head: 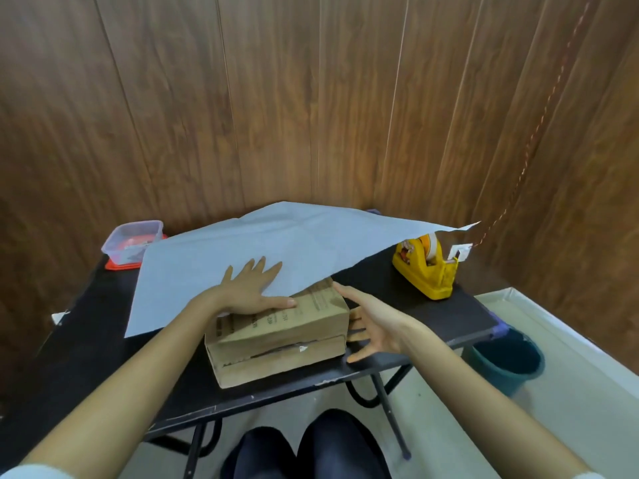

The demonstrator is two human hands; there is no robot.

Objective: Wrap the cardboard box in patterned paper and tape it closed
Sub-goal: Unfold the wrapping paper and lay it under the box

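On the cardboard box [276, 335], left hand [252, 288] lies flat (fingers spread); right hand [377, 326] splayed alongside.

Small improvised work corner in wood-panelled room; home or back office not determinable. Two walls [311, 98] clad in dark brown vertical wood-grain panels, joined at corner behind low folding table [432, 312] with black top and thin metal tube legs [390, 409]. Yellow desktop tape dispenser [427, 267] set at table's far right, clear plastic container [133, 242] with red base at far left. Teal bucket [508, 361] placed on pale floor [449, 426] beside table. Red-and-white twisted cord [539, 126] run down right wall to white wall plate [461, 252].
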